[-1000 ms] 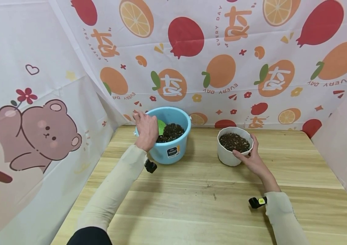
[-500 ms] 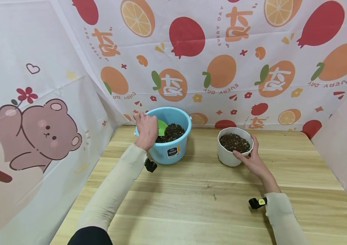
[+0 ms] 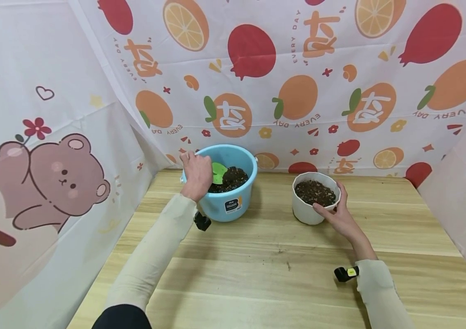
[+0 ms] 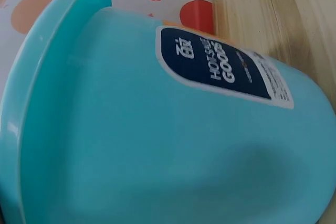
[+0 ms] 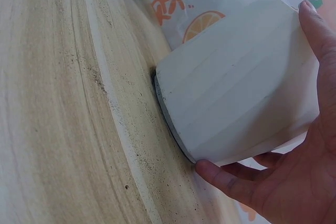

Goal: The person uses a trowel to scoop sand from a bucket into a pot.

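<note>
In the head view, my left hand (image 3: 197, 176) reaches over the left rim of a light blue bucket (image 3: 226, 205) of dark soil (image 3: 234, 179). It grips a green garden scoop (image 3: 218, 172), whose blade shows inside the bucket against the soil; the handle is hidden by the hand. The left wrist view has only the bucket's outer wall (image 4: 131, 119) and label, with no hand. My right hand (image 3: 340, 214) holds a white flower pot (image 3: 307, 212) full of soil at its right side, thumb at the rim. In the right wrist view the fingers (image 5: 226, 179) curve around the pot (image 5: 236, 82), down to its base.
Both containers stand on a wooden table (image 3: 249, 274), near its back edge. A few soil crumbs (image 3: 288, 266) lie in front of them. A fruit-print cloth (image 3: 257, 105) hangs close behind, and a bear-print cloth (image 3: 68, 183) hangs on the left.
The green scoop's blade has shifted slightly in the bucket, and more of it shows beside the mounded soil. Both hands and the pot stay nearly in place.
</note>
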